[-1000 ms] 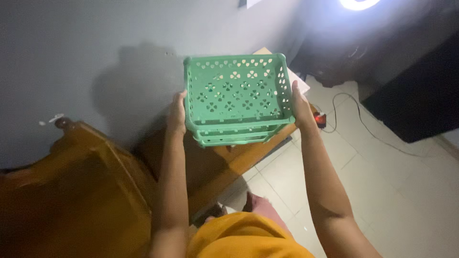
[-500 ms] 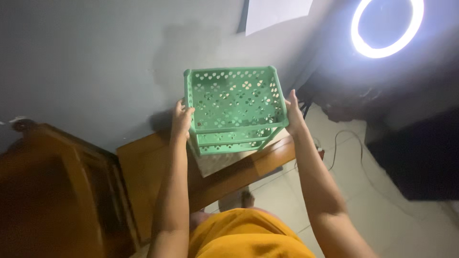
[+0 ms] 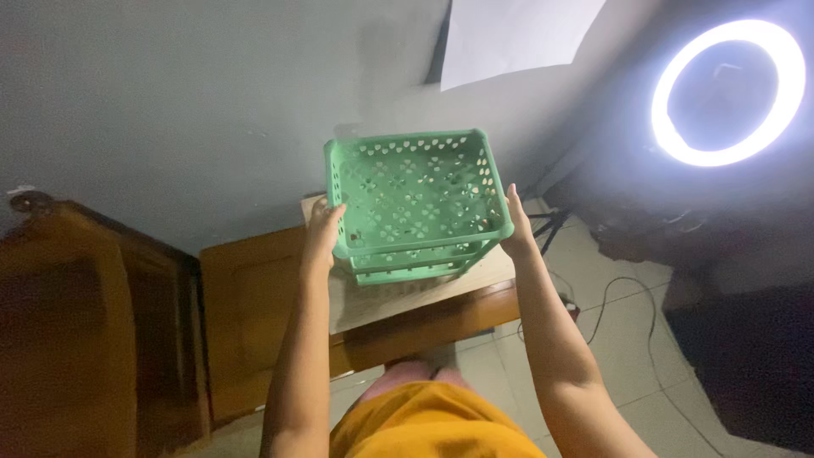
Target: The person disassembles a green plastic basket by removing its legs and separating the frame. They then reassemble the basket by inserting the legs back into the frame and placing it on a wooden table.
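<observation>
I hold a green plastic tiered basket rack (image 3: 415, 191) with flower-shaped holes out in front of me, over a small wooden table (image 3: 398, 297). My left hand (image 3: 322, 231) grips the rack's left side. On the opposite side my right hand (image 3: 517, 227) presses flat against its right edge. Two lower tiers show under the top basket. Whether the rack's base touches the tabletop I cannot tell.
A grey wall stands behind the table. A lit ring light (image 3: 727, 92) glows at upper right, with a white sheet (image 3: 517, 38) on the wall beside it. Dark wooden furniture (image 3: 85, 322) fills the left. A cable (image 3: 606, 297) runs over the tiled floor at right.
The rack has come down and closer to the tabletop, both hands still on its sides. My view has tilted up, bringing the ring light and white sheet fully into sight.
</observation>
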